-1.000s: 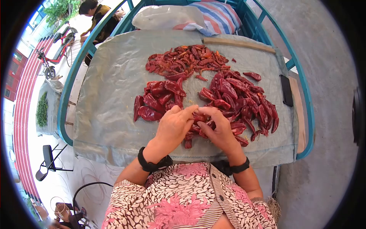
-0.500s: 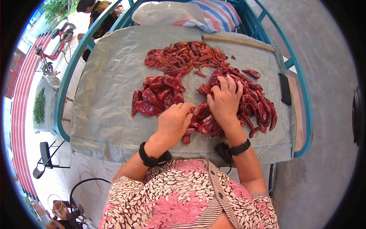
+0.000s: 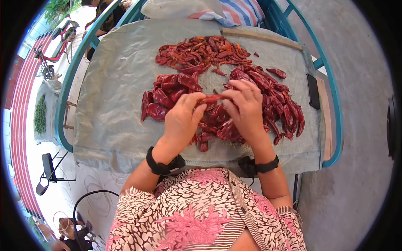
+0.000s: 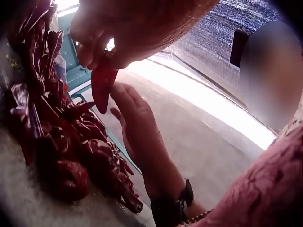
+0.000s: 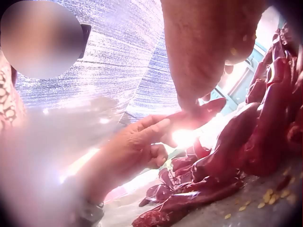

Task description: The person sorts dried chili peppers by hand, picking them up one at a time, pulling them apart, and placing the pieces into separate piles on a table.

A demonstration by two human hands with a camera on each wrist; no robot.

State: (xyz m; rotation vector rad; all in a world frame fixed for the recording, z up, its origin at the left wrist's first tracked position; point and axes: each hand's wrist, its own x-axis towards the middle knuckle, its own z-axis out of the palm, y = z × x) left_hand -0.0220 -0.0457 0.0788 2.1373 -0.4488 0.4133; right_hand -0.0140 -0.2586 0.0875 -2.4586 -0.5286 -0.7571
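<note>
A dried red chili pepper [image 3: 211, 99] is stretched between both hands, raised over the peppers in the middle of the sheet. My left hand [image 3: 181, 121] pinches one end between thumb and fingers, and my right hand [image 3: 247, 108] pinches the other. In the left wrist view the pointed chili pepper [image 4: 102, 88] hangs from the left fingers, with the right hand [image 4: 138, 120] at its lower part. Below the hands lie larger dark red peppers [image 3: 226, 129]. Loose yellow seeds [image 5: 269, 197] show beside the peppers in the right wrist view.
A pile of whole peppers [image 3: 289, 111] lies right, a smaller pile [image 3: 167, 90] left, and shrivelled orange-red ones [image 3: 201, 52] behind. A phone [image 3: 313, 91] and a wooden strip [image 3: 261, 38] lie near the edges. Blue rails [image 3: 335, 125] border the sheet [image 3: 113, 108]. Another person [image 3: 104, 16] is beyond.
My right hand reached over the right pile, then came back toward the left hand. Both hands now hold a pepper between them, a little farther forward than before.
</note>
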